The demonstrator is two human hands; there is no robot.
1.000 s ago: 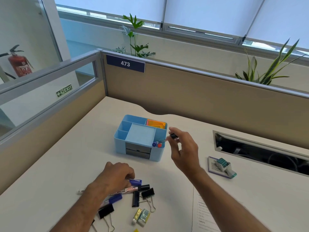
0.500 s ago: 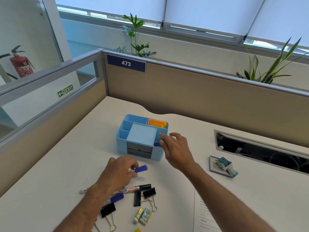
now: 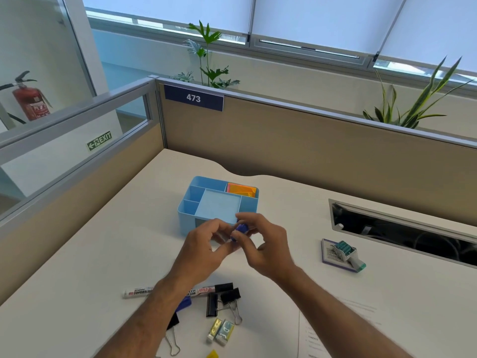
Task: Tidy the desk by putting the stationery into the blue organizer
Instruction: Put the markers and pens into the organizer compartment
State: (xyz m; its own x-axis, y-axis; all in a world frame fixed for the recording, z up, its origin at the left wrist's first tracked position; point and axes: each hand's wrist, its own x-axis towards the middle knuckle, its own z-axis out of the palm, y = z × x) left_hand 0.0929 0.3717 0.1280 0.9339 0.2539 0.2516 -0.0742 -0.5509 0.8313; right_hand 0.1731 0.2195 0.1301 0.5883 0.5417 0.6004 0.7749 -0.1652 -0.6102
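Where a second ago apart, one over the loose pile and one at the box: left hand (image 3: 206, 250) and right hand (image 3: 260, 245) now together just in front of the light-blue plastic compartment organizer (image 3: 219, 202), fingers of both curled round one small blue-capped marker (image 3: 241, 229); which hand bears the weight, hard to tell, most of the pen hidden. Probably a handover, so one more item nearly home. Left to clear from the pale cream desk (image 3: 103, 254): white whiteboard marker (image 3: 139, 292), black binder clips (image 3: 223, 297), two small wrapped erasers (image 3: 221, 332). Orange sticky notes (image 3: 242, 190) already in the back right compartment. Beyond: tan cubicle partition (image 3: 309, 151), potted plants, shaded windows.
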